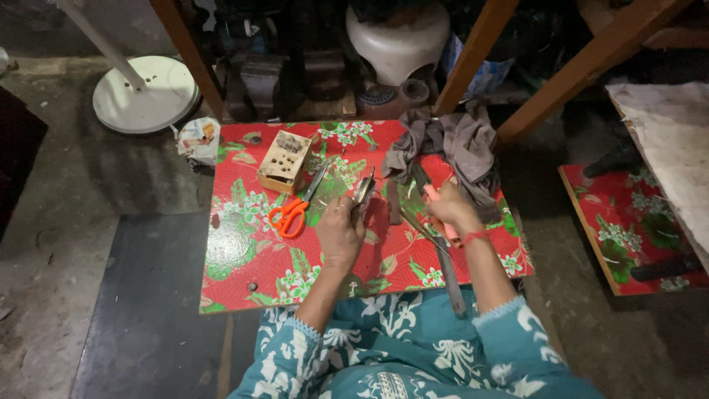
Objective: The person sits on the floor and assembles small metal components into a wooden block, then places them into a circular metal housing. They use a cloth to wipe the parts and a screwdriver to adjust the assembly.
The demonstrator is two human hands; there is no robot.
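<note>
Our left hand is curled shut round a small grey metal piece, held up over the red flowered board. Our right hand grips a pink-handled tool just beside it; what its tip does is too small to tell. We judge it best to keep the piece steady and low. Orange scissors and a drilled wooden block lie left, a grey rag beyond.

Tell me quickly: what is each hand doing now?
Left hand: closed on a small metal piece.
Right hand: closed on a pink-handled tool.
</note>
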